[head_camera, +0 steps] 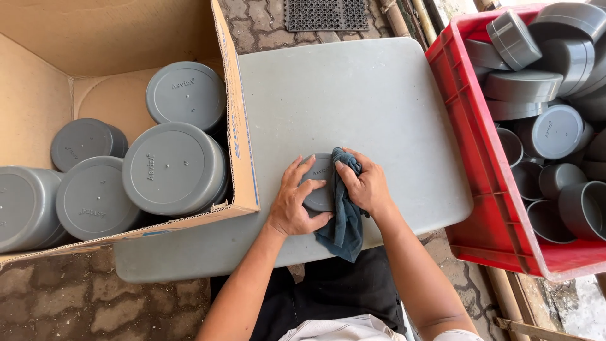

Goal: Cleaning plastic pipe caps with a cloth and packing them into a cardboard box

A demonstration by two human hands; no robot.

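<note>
A round grey plastic cap [319, 189] lies flat on the grey table [353, 95] near its front edge. My left hand [295, 202] wraps around the cap from the left side and grips it. Pressed against the cap's right edge is a dark blue cloth [344, 218], which my right hand [368, 184] holds bunched in its fingers. The cloth's loose end hangs down over the table's front edge.
An open cardboard box [237, 126] on the left holds stacks of several grey caps [173, 167]. A red plastic crate [480, 158] on the right is filled with several more grey caps [555, 129]. Paved ground and a black mat [325, 14] lie beyond.
</note>
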